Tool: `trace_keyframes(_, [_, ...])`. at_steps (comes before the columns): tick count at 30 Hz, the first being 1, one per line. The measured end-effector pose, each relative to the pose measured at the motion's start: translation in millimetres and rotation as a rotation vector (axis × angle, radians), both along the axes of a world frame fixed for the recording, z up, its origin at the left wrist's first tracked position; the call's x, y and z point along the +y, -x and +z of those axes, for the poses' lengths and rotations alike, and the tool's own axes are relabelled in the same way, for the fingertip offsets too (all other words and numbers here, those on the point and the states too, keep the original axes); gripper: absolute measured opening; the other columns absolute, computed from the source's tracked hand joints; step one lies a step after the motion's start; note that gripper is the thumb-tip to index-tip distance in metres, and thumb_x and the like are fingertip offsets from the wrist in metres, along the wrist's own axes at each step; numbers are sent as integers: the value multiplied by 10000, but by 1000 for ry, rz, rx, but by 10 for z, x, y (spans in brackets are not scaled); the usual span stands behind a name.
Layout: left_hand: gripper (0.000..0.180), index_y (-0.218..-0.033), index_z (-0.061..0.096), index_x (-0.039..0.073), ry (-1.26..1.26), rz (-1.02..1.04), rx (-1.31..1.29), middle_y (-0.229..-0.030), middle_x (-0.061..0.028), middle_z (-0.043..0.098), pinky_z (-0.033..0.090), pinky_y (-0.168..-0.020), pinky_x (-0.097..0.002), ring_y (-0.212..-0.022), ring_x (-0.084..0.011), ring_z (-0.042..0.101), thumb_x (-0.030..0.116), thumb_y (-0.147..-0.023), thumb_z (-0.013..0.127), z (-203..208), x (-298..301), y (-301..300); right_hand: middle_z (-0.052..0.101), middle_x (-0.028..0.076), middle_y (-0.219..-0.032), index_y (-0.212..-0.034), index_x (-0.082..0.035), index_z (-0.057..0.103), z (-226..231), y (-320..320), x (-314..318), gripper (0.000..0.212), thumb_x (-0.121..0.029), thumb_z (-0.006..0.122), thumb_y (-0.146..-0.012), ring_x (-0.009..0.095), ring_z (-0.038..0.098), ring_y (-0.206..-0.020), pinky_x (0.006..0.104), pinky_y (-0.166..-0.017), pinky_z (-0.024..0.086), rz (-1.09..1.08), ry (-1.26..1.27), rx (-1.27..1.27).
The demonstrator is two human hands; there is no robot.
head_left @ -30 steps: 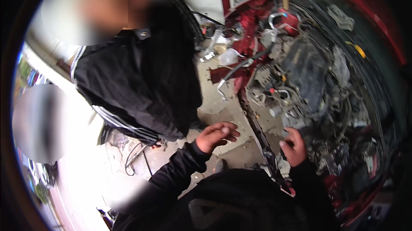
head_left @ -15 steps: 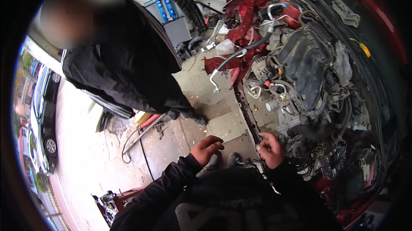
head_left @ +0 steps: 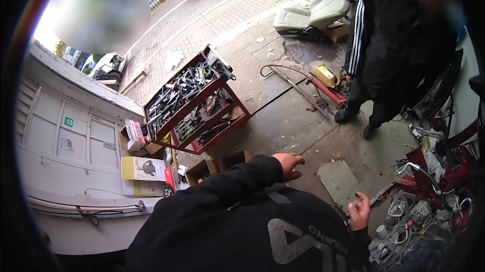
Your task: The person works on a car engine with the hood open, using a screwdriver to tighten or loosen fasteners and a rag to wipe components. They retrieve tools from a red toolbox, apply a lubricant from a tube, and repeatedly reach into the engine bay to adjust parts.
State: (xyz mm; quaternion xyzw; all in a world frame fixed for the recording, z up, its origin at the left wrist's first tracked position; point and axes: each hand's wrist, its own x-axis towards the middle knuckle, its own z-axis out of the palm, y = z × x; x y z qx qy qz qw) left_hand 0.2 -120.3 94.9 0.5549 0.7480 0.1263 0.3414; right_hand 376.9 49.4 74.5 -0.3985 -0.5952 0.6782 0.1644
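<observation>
Your left hand (head_left: pixel 289 165) hangs over the floor (head_left: pixel 283 125), its back upward, fingers loosely extended and thumb slightly apart, with nothing visible in it. Your right hand (head_left: pixel 358 212) is raised with its fingers bent; you cannot tell from this view whether it pinches anything small. It is nearest the metal bar (head_left: pixel 388 193), which runs along the right side of the floor beside the dusty engine (head_left: pixel 432 241); whether they touch is unclear. An alternator (head_left: pixel 419 215) and a white cap (head_left: pixel 382 231) sit by that bar. Between your hands, farther out, a pale tile (head_left: pixel 339 181) lies on the floor. Ahead of your left forearm stands a dark red cart (head_left: pixel 192 109), its top tray heaped with tools (head_left: pixel 182 87). Across the floor, a co-worker (head_left: pixel 389 34) in black stands beside a red jack (head_left: pixel 327 92) and a yellow container (head_left: pixel 325 75).
</observation>
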Motion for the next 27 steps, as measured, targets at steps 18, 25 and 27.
trace_keyframes(18, [589, -1264, 729, 15, -93, 1911, 328, -1231, -217, 770, 547, -1051, -419, -1182, -355, 733, 429, -851, 805, -1364, -3357, 5866, 578, 28, -868, -1476, 16, 457, 260, 4007, -752, 539, -74, 672, -990, 83, 539, -667, 244, -584, 480, 239, -33, -155])
trace_keyframes(25, [695, -1507, 560, 127, 590, 1391, 438, -1524, -166, 554, 358, -1228, -556, -1474, -354, 490, 276, -862, 774, -1192, -3438, 6501, 593, 27, -880, -1482, 14, 451, 410, 4865, -941, 557, -56, 688, -983, 80, 552, -680, 241, -602, 496, 268, -33, -256])
trace_keyframes(27, [648, -1505, 551, 196, 626, 1279, 517, -1494, -127, 552, 348, -1188, -646, -1450, -331, 508, 219, -890, 752, -1198, -3539, 6465, 595, 27, -877, -1481, 13, 453, 420, 4984, -945, 552, -43, 684, -983, 79, 553, -681, 243, -598, 493, 256, -47, -266])
